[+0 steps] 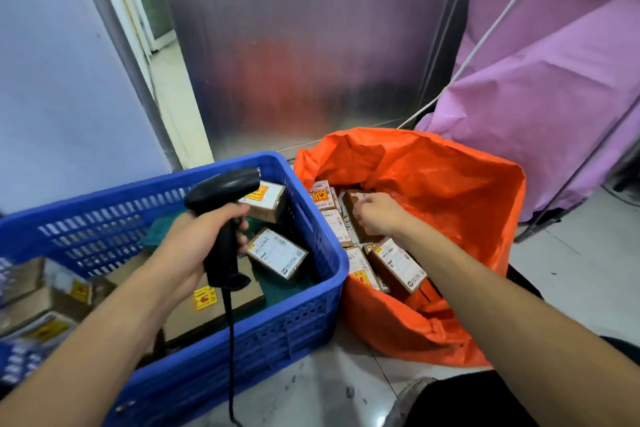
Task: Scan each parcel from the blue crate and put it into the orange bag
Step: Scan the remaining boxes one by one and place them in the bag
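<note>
The blue crate stands on the floor at the left with several brown labelled parcels inside, one of them lying near its right wall. Above the crate my left hand grips a black corded barcode scanner, its head pointing right. The orange bag stands open to the right of the crate and holds several parcels. Inside the bag my right hand holds a brown parcel among the others.
A second blue crate with boxes sits at the far left. Behind stands a metal panel, and pink bags on a frame fill the right. A white cord runs diagonally. The floor is pale tile.
</note>
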The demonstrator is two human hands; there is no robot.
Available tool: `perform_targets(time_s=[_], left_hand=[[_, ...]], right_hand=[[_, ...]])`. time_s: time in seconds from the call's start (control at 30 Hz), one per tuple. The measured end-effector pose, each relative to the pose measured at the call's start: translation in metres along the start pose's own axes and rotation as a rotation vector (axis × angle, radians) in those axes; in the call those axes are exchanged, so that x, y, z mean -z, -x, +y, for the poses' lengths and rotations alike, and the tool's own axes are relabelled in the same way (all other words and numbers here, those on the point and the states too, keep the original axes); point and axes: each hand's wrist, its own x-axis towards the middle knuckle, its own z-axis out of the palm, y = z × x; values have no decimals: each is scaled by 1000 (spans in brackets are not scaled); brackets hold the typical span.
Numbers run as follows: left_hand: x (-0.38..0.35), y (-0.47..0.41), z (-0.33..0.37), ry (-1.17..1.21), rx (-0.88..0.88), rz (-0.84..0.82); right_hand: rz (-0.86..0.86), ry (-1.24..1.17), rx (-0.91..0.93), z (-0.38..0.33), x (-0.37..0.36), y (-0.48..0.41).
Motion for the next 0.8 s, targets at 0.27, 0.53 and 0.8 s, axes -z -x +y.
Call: perform_targets(time_s=[0.27,0.53,0.8], left_hand=[[53,26,31,95,-87,79],[103,43,37,-6,-111,188],[117,27,34,12,-89,255]], right_hand=[[-9,365,269,-75,-18,49],[-9,651,475,-106,-62,36],[-38,965,586,-109,-90,-16]])
